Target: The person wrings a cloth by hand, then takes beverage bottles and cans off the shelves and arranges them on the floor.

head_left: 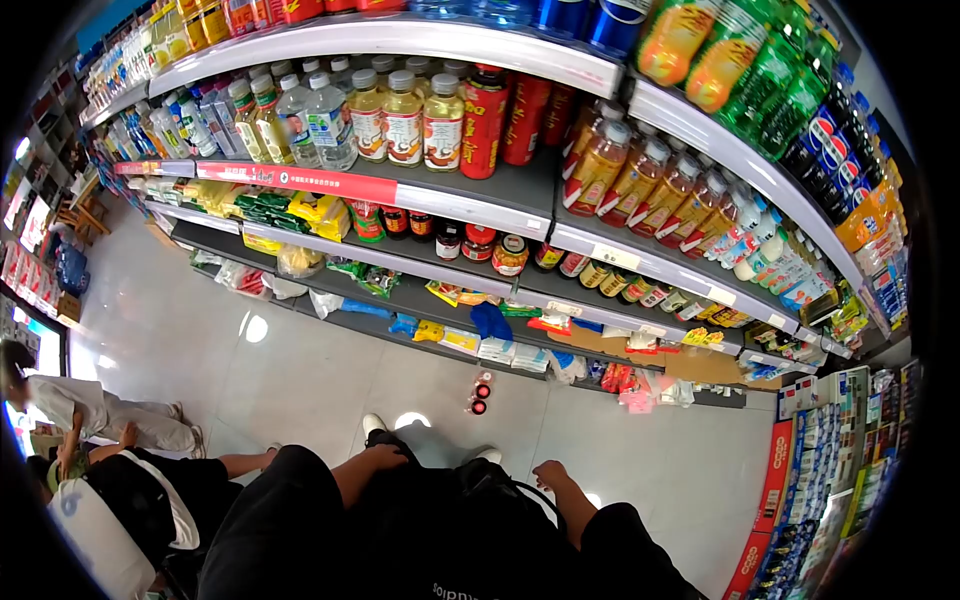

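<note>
My left hand [385, 457] lies against my dark clothing, fingers extended and nothing held. On the other side, my right hand [548, 474] hangs beside my body with its fingers curled in and nothing showing in them. Beside it a thin black strap [540, 497] loops out from my front. On the floor ahead of my feet are a few small bottles with red caps [480, 392], in front of the lowest shelf. My white shoes [373, 423] point toward the shelving.
Curved store shelving [480, 205] spans the front, holding clear-bottled drinks [402, 120], red cans [485, 120], jars [510, 255] and packets. Soda bottles [740, 60] fill the upper right. A product rack [800, 500] stands at right. Two people [100, 410] are at the left.
</note>
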Action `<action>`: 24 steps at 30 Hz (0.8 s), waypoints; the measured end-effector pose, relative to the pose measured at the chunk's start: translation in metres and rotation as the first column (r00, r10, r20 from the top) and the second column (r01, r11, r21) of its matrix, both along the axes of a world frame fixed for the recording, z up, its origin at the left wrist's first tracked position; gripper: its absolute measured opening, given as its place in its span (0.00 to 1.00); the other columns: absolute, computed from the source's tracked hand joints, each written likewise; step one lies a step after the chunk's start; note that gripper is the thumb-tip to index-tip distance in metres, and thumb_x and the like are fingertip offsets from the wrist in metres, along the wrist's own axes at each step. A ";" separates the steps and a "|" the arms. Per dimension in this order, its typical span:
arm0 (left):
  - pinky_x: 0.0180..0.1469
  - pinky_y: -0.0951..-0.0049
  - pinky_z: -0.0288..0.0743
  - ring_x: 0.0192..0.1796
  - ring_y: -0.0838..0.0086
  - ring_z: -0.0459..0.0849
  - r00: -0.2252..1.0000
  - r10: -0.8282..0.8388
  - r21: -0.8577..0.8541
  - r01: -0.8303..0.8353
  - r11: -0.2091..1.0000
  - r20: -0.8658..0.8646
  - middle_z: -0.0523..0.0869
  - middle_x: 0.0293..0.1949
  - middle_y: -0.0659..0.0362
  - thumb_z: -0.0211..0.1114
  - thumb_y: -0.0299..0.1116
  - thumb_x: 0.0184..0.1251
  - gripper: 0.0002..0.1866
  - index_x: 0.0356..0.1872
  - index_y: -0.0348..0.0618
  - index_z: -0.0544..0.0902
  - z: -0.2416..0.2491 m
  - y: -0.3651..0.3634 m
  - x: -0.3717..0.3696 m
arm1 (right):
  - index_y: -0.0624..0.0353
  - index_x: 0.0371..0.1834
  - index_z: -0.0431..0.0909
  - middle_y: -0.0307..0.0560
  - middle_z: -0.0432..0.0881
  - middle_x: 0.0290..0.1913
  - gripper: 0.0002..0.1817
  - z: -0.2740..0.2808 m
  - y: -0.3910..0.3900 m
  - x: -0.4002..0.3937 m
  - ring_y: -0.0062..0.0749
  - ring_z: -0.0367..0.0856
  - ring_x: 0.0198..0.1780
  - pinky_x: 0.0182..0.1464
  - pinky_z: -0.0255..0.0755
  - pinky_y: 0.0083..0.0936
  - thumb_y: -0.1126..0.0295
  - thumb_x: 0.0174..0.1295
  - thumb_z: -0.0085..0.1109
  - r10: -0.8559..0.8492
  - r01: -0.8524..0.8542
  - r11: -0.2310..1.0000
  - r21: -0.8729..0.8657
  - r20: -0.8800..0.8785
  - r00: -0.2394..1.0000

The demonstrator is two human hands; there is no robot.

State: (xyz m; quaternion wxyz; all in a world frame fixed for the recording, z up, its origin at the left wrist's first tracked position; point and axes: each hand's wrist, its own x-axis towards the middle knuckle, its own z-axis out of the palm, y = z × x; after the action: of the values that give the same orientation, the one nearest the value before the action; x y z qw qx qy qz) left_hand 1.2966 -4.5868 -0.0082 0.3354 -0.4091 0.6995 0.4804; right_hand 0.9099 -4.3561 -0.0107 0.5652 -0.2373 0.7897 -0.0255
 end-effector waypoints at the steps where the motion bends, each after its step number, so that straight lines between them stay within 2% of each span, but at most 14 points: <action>1: 0.65 0.59 0.57 0.64 0.52 0.63 0.966 -0.225 -0.047 0.221 0.974 -0.126 0.66 0.62 0.47 0.52 0.59 0.56 0.33 0.58 0.48 0.72 0.000 -0.011 0.006 | 0.63 0.19 0.75 0.47 0.80 0.19 0.15 -0.002 -0.004 0.006 0.35 0.77 0.15 0.21 0.72 0.30 0.63 0.53 0.51 0.087 -0.086 0.992 -0.098 0.007 0.996; 2: 0.64 0.59 0.58 0.64 0.52 0.64 0.866 -0.439 -0.123 0.422 0.898 -0.238 0.67 0.61 0.48 0.52 0.56 0.57 0.31 0.58 0.48 0.72 0.001 -0.021 0.010 | 0.60 0.20 0.77 0.47 0.81 0.23 0.12 0.028 -0.028 0.024 0.38 0.80 0.23 0.27 0.74 0.33 0.65 0.54 0.50 -0.053 0.053 0.998 0.027 -0.008 0.999; 3: 0.64 0.59 0.58 0.64 0.52 0.64 0.859 -0.444 -0.120 0.428 0.896 -0.253 0.67 0.61 0.48 0.52 0.56 0.57 0.31 0.58 0.48 0.72 0.003 -0.028 0.011 | 0.60 0.20 0.77 0.47 0.81 0.23 0.12 0.033 -0.039 0.032 0.38 0.80 0.23 0.27 0.74 0.33 0.65 0.54 0.50 -0.061 0.062 0.997 0.036 -0.021 0.998; 5: 0.63 0.60 0.60 0.63 0.54 0.66 0.988 -0.064 -0.034 0.059 0.998 -0.140 0.70 0.59 0.49 0.50 0.49 0.61 0.25 0.55 0.48 0.74 0.013 -0.040 0.014 | 0.58 0.20 0.78 0.47 0.81 0.27 0.11 0.033 -0.056 0.045 0.39 0.80 0.31 0.34 0.74 0.33 0.64 0.53 0.52 0.340 -0.364 0.899 -0.243 -0.137 0.930; 6: 0.63 0.60 0.60 0.63 0.54 0.66 0.986 -0.074 -0.022 0.072 0.997 -0.151 0.70 0.59 0.49 0.50 0.49 0.61 0.25 0.55 0.48 0.74 0.017 -0.051 0.016 | 0.57 0.20 0.78 0.48 0.81 0.28 0.10 0.034 -0.065 0.053 0.40 0.80 0.33 0.37 0.74 0.33 0.64 0.53 0.52 0.446 -0.491 0.813 -0.312 -0.208 0.871; 8: 0.62 0.60 0.61 0.61 0.55 0.67 0.893 -0.339 -0.014 0.351 0.936 -0.296 0.71 0.59 0.49 0.47 0.44 0.64 0.21 0.53 0.47 0.76 0.027 -0.073 0.020 | 0.60 0.28 0.78 0.48 0.80 0.25 0.12 0.036 -0.085 0.076 0.33 0.79 0.24 0.28 0.74 0.28 0.62 0.49 0.59 0.329 -0.513 0.679 -0.525 -0.407 0.852; 9: 0.62 0.60 0.61 0.61 0.55 0.67 0.886 -0.349 -0.010 0.364 0.931 -0.306 0.71 0.59 0.49 0.47 0.44 0.64 0.21 0.53 0.47 0.76 0.027 -0.080 0.022 | 0.60 0.28 0.78 0.48 0.80 0.25 0.12 0.044 -0.097 0.089 0.33 0.79 0.24 0.28 0.74 0.28 0.62 0.49 0.59 0.320 -0.507 0.690 -0.516 -0.411 0.854; 11: 0.61 0.60 0.62 0.60 0.54 0.69 0.903 -0.330 0.105 0.370 0.923 -0.277 0.72 0.58 0.48 0.47 0.43 0.64 0.20 0.51 0.47 0.77 0.028 -0.097 0.020 | 0.59 0.30 0.79 0.47 0.80 0.26 0.12 0.064 -0.120 0.113 0.33 0.79 0.27 0.33 0.74 0.28 0.61 0.49 0.59 0.095 -0.146 0.913 -0.382 -0.150 0.984; 13: 0.60 0.61 0.62 0.59 0.55 0.70 0.906 -0.323 0.092 0.359 0.929 -0.275 0.74 0.56 0.47 0.50 0.45 0.62 0.21 0.50 0.44 0.78 -0.004 -0.102 0.027 | 0.57 0.30 0.78 0.48 0.80 0.28 0.12 0.091 -0.142 0.134 0.37 0.79 0.32 0.36 0.73 0.30 0.61 0.49 0.59 0.058 -0.076 0.960 -0.271 -0.072 0.996; 15: 0.60 0.61 0.63 0.58 0.56 0.72 0.914 -0.305 0.085 0.338 0.937 -0.267 0.76 0.53 0.47 0.53 0.47 0.60 0.23 0.49 0.40 0.78 -0.028 -0.105 0.037 | 0.57 0.29 0.78 0.48 0.80 0.28 0.11 0.079 -0.143 0.147 0.40 0.79 0.32 0.36 0.72 0.30 0.61 0.48 0.58 0.185 -0.256 0.867 -0.427 -0.203 0.962; 18: 0.58 0.60 0.64 0.56 0.56 0.74 0.857 -0.399 -0.119 0.381 0.917 -0.326 0.78 0.51 0.47 0.52 0.46 0.61 0.21 0.46 0.40 0.80 -0.059 -0.104 0.052 | 0.56 0.28 0.79 0.48 0.80 0.29 0.10 0.065 -0.137 0.153 0.42 0.78 0.32 0.35 0.71 0.31 0.62 0.48 0.56 0.233 -0.268 0.879 -0.395 -0.134 0.963; 20: 0.57 0.60 0.66 0.54 0.57 0.75 0.990 -0.128 -0.033 0.126 0.991 -0.055 0.79 0.49 0.47 0.51 0.43 0.61 0.20 0.43 0.39 0.81 -0.097 -0.102 0.050 | 0.56 0.26 0.78 0.49 0.80 0.28 0.09 0.053 -0.129 0.143 0.42 0.78 0.32 0.34 0.71 0.32 0.63 0.49 0.55 0.343 -0.397 0.813 -0.425 -0.201 0.918; 23: 0.60 0.64 0.64 0.57 0.59 0.74 0.982 -0.156 -0.108 0.167 0.980 0.108 0.77 0.53 0.49 0.48 0.41 0.60 0.20 0.48 0.43 0.79 -0.013 -0.112 0.023 | 0.58 0.22 0.77 0.51 0.79 0.26 0.09 0.036 -0.115 0.122 0.41 0.77 0.30 0.31 0.69 0.34 0.64 0.48 0.54 0.381 -0.470 0.762 -0.445 -0.279 0.882; 24: 0.60 0.64 0.64 0.57 0.59 0.74 0.985 -0.137 -0.119 0.150 0.982 0.109 0.77 0.53 0.49 0.48 0.41 0.60 0.20 0.48 0.43 0.79 -0.032 -0.109 0.023 | 0.60 0.23 0.78 0.54 0.79 0.30 0.11 0.037 -0.110 0.113 0.47 0.77 0.33 0.35 0.70 0.38 0.63 0.50 0.51 0.358 -0.436 0.800 -0.412 -0.255 0.898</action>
State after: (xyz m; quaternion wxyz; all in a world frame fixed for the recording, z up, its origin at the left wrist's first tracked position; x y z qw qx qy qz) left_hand 1.3194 -4.6955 -0.0407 0.3774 -0.4016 0.7385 0.3885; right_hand 1.0229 -4.4659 0.0268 0.4187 -0.5257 0.7370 -0.0723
